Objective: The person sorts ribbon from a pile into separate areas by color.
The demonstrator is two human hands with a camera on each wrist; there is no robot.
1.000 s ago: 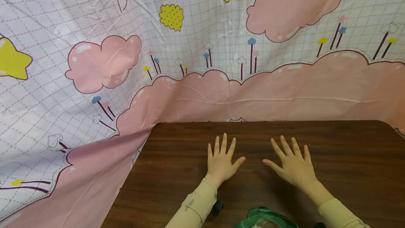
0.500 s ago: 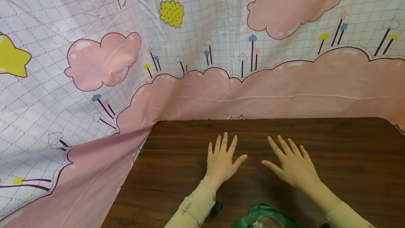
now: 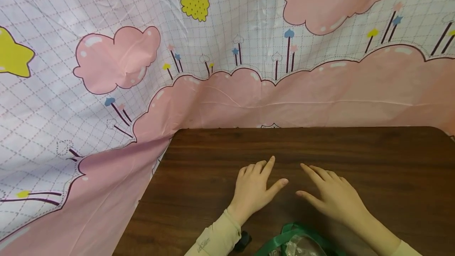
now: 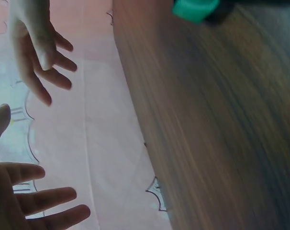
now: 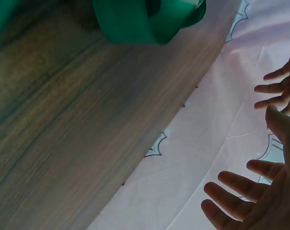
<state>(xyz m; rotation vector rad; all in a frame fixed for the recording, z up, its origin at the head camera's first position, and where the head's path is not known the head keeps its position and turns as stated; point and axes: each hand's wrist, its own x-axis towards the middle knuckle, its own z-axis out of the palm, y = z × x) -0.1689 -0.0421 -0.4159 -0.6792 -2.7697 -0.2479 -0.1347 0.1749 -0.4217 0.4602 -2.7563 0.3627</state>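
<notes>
My left hand (image 3: 250, 192) hovers over the dark wooden table in the head view, its thumb and index finger extended and the other fingers a little bent. To its right is my right hand (image 3: 337, 200), thumb apart and fingers loosely extended. Neither holds anything, and a gap lies between them. Nearest to both, at the bottom edge, is a see-through item with green ribbon (image 3: 275, 242), partly cut off by the frame. The ribbon (image 5: 130, 21) also shows at the top of the right wrist view. My left hand (image 4: 35, 201) and right hand (image 4: 37, 43) both appear in the left wrist view.
The wooden table (image 3: 199, 157) has rounded far corners. Behind and to the left hangs a curtain (image 3: 227, 110) printed with pink clouds and stars. A small black object (image 3: 243, 242) shows beside the left wrist.
Both hands had their fingers spread wide; now the fingers are closer together and more bent. The head view has tilted down, showing more of the green-ribboned item.
</notes>
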